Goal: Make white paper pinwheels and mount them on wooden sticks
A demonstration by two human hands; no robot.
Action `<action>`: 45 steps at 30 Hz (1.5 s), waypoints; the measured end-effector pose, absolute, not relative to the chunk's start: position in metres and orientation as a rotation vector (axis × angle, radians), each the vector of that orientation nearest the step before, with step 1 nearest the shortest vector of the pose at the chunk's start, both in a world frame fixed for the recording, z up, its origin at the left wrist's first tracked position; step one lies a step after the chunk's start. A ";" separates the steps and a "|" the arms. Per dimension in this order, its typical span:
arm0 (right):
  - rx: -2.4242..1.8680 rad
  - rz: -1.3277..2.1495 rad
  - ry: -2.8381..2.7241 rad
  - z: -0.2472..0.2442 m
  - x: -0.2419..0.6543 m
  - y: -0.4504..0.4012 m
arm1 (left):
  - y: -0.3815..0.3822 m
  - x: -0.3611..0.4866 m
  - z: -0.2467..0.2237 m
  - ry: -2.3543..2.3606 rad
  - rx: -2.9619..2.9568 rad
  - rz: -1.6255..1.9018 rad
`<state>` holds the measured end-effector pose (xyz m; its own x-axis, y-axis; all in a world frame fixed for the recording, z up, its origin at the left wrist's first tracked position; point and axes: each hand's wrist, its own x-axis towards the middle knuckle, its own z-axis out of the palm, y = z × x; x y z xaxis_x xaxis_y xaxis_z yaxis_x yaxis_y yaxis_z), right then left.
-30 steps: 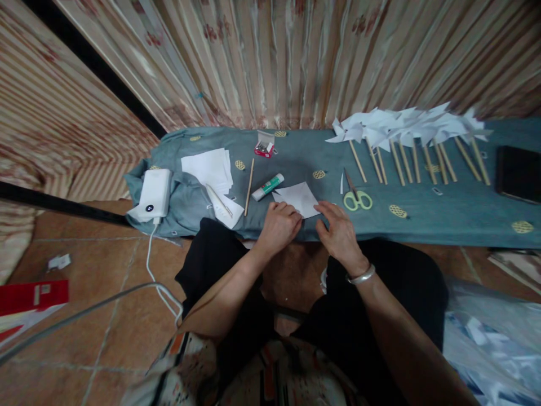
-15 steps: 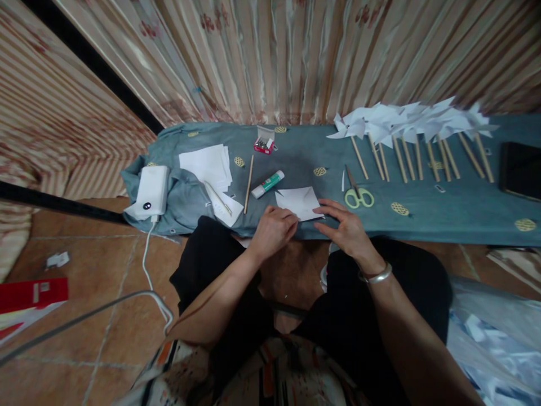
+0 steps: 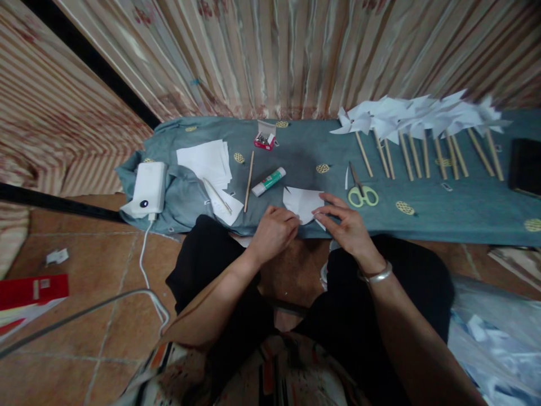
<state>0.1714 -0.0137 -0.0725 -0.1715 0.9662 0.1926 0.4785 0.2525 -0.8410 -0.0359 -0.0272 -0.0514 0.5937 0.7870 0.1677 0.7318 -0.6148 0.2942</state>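
Observation:
A white piece of paper [image 3: 303,204] with cuts in it is held near the table's front edge, between my two hands. My left hand [image 3: 276,228] is closed on its lower left part, thumb and fingers pinched. At the paper's right side, my right hand [image 3: 344,225], with a silver bangle at the wrist, grips the edge between thumb and fingers. The paper bends slightly. Just beyond it lies a glue stick [image 3: 269,181], with a thin wooden stick [image 3: 249,181] to its left. Green-handled scissors [image 3: 362,194] rest right of the paper, beside a thin white paper strip [image 3: 346,178].
Paper pinwheels on sticks [image 3: 416,121] line the back right. A small red box of metal pins [image 3: 265,138] stands open at the back. On the left are stacked paper sheets [image 3: 205,160], a pen [image 3: 217,194] and a white power bank [image 3: 150,186] with a cable. A dark tablet-like object [image 3: 525,169] lies far right.
The paper has turned and curved a little between my hands. My right fingers have closed more on its right edge. The view has shifted slightly.

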 end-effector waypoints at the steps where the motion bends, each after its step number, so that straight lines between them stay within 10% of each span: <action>1: -1.332 0.812 -1.781 -0.073 0.170 -0.013 | -0.027 -0.036 -0.051 1.262 2.628 0.411; 45: -1.491 0.456 -1.901 -0.076 0.145 -0.009 | -0.028 -0.030 -0.055 1.187 2.598 0.477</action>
<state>0.1447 -0.0088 -0.0761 -0.1227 0.9497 0.2880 0.7157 0.2857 -0.6372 -0.0295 -0.0278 -0.0546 0.6158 0.7644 0.1911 0.6841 -0.6391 0.3515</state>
